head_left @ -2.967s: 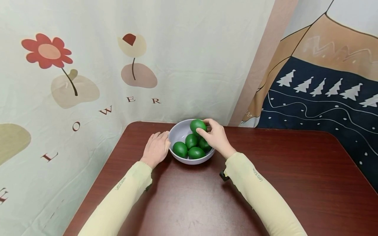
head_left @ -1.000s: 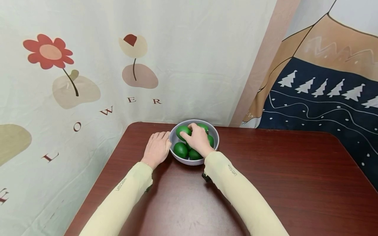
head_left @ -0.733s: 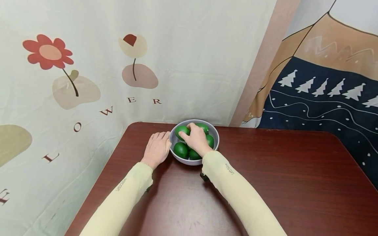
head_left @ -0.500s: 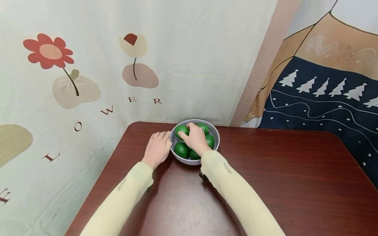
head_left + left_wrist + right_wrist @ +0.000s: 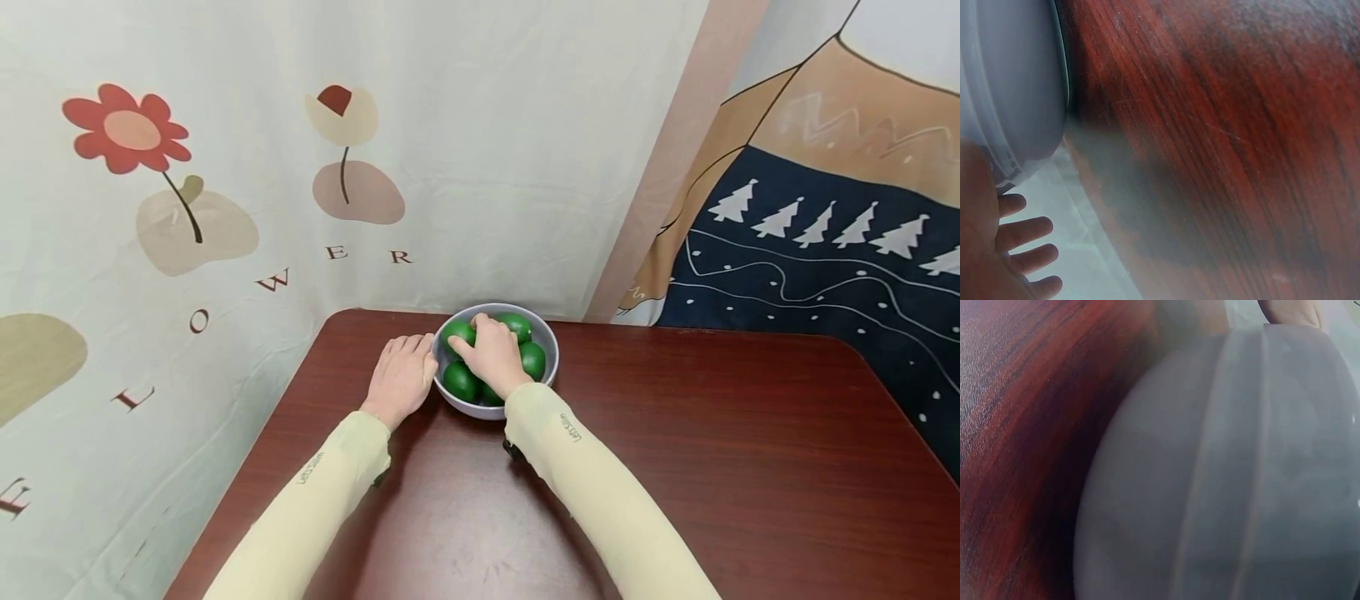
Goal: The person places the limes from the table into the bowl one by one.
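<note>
On the table stands a pale lavender bowl (image 5: 551,367) with several dark green limes in it. My right hand (image 5: 493,354) reaches over the bowl, thumb and fingers around a lime (image 5: 457,333) at the back left. Another lime (image 5: 514,326) lies at the back and one (image 5: 532,360) on the right. A lime (image 5: 460,380) sits at the front left, and the hand partly hides a further one beside it. My left hand (image 5: 401,375) rests with straight fingers along the bowl's left side. In the right wrist view the bowl's outer wall (image 5: 1166,487) hides the right hand.
The bowl stands near the back edge of a dark red-brown wooden table (image 5: 712,450). Right behind it hangs a pale curtain (image 5: 480,167) with printed flowers. A dark blue cloth (image 5: 810,258) with white trees hangs at the back right.
My right hand has carried the lime leftward from the bowl's back right and lowered it into the back left. Lately it shifts only slightly left. The left hand keeps its place.
</note>
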A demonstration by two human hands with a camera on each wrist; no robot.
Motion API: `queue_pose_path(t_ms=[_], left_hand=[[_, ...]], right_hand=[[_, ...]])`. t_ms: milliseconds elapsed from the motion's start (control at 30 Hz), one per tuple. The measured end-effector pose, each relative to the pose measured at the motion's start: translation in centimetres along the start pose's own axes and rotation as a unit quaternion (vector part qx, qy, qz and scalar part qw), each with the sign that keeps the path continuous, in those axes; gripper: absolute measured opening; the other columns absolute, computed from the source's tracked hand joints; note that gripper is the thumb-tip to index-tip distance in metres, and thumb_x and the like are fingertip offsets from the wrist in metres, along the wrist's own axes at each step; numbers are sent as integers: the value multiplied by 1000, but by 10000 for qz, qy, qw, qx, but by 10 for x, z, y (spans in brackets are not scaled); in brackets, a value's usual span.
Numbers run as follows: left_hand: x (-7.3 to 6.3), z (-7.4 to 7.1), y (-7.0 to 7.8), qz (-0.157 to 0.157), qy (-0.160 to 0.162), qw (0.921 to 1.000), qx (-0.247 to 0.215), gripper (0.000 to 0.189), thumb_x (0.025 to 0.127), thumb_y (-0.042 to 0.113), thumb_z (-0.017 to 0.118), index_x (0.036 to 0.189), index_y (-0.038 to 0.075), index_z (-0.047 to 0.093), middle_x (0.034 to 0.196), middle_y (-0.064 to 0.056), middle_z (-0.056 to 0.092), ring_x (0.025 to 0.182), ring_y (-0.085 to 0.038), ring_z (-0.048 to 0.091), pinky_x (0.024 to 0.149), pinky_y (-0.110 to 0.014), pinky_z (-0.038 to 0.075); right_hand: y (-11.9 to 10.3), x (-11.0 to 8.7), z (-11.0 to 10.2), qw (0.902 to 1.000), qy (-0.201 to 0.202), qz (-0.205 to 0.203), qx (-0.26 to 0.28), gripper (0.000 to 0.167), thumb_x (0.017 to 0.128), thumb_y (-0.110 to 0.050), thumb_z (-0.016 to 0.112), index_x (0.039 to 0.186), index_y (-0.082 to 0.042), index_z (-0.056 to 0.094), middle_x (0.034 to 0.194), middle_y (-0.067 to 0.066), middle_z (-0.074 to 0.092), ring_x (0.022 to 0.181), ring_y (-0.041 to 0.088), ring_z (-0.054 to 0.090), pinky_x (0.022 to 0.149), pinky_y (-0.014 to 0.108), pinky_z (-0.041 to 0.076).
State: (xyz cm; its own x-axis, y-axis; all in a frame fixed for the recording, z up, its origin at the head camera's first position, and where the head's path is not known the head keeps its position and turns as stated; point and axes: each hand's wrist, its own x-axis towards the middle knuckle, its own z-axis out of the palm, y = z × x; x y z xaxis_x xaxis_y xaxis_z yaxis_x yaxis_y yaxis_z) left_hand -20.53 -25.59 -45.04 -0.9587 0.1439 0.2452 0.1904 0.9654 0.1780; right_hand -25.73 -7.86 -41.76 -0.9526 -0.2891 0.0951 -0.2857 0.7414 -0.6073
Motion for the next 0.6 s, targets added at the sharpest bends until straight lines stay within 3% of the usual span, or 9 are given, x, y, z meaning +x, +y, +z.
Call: queue_pose_path(t_ms=[600], left_hand=[[-1,-1,1,-21,29,10000,6,50,107,23,33,147,1,53,143,-20,58,132,-42,48,122,-56,29]], right_hand=[[3,-2,-9,9995,83,-279,117,44,101,-39,64,123,-1,65,121,16,68,115,33,64,101,45,53]])
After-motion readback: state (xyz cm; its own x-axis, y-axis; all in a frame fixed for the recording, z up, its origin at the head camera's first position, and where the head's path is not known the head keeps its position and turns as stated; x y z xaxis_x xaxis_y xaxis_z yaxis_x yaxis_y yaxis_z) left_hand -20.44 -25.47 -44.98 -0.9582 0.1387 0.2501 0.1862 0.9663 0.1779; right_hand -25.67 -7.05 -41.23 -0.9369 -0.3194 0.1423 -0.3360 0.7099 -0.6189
